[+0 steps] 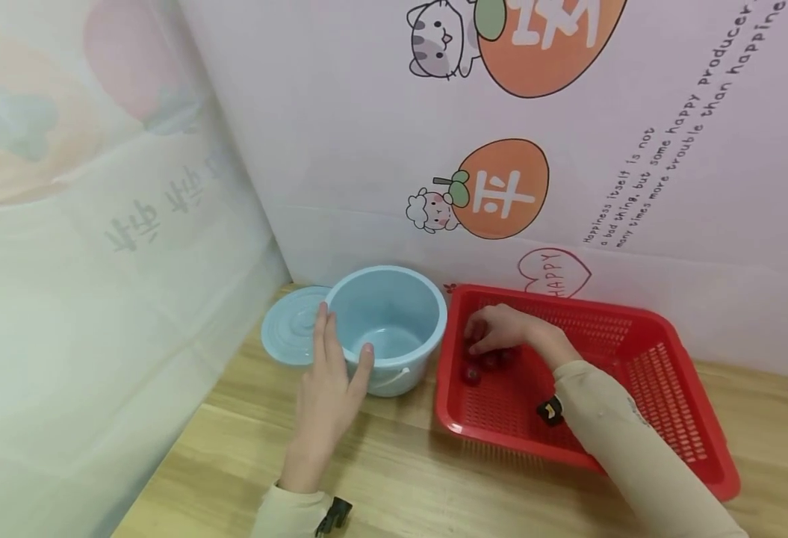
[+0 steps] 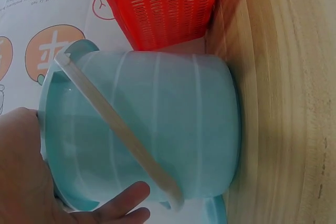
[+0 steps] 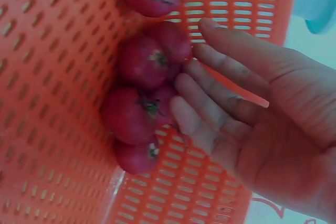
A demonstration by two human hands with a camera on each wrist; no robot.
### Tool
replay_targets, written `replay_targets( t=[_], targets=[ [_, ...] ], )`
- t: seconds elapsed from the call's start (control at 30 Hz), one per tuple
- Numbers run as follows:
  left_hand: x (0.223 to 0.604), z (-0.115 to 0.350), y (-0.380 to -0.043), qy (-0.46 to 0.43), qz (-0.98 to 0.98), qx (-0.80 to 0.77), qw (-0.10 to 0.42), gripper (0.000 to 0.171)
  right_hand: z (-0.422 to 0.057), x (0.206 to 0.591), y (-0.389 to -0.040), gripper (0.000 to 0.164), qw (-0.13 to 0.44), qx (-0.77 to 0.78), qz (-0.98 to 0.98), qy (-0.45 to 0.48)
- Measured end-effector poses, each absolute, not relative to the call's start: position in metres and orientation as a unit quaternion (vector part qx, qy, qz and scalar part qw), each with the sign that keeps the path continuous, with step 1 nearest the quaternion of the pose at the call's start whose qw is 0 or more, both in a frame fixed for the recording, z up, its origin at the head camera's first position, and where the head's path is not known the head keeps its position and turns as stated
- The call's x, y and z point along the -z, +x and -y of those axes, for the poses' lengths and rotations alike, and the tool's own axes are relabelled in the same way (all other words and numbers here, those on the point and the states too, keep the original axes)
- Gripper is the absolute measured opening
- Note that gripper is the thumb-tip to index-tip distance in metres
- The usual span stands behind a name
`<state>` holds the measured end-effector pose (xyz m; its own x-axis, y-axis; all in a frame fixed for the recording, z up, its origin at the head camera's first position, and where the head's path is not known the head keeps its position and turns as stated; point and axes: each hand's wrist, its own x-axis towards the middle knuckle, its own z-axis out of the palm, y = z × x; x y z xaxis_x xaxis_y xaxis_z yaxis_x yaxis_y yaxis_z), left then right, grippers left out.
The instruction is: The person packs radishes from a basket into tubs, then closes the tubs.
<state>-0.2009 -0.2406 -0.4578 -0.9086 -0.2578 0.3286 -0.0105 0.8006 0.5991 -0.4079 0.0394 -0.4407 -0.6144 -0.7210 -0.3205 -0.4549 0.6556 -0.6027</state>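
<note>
A light blue bucket stands upright, its inside bare in the head view. My left hand is at its near left side, fingers and thumb straight and spread, holding nothing. In the left wrist view the bucket's pale handle hangs down across its side. Several small red radishes with green stubs lie together at one end of a red plastic basket. My right hand reaches into that end. Its fingers, loosely bent, are beside the radishes; no radish shows in its grip.
A round light blue lid lies left of the bucket, partly behind it. Bucket and basket stand close together on a wooden table. A printed white sheet rises behind them, and another pale sheet hangs at the left.
</note>
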Motion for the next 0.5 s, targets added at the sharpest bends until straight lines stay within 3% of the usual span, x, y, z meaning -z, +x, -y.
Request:
replay_targets(
  t=[0.33, 0.5],
  targets=[
    [0.459, 0.242, -0.201, 0.076, 0.925, 0.311, 0.202, 0.085, -0.038, 0.459, -0.414, 0.024, 0.288, 0.222, -0.857, -0.364],
    [0.459, 0.240, -0.200, 0.077, 0.922, 0.320, 0.203, 0.084, -0.029, 0.446, -0.396, 0.016, 0.296, 0.214, -0.870, -0.330]
  ],
)
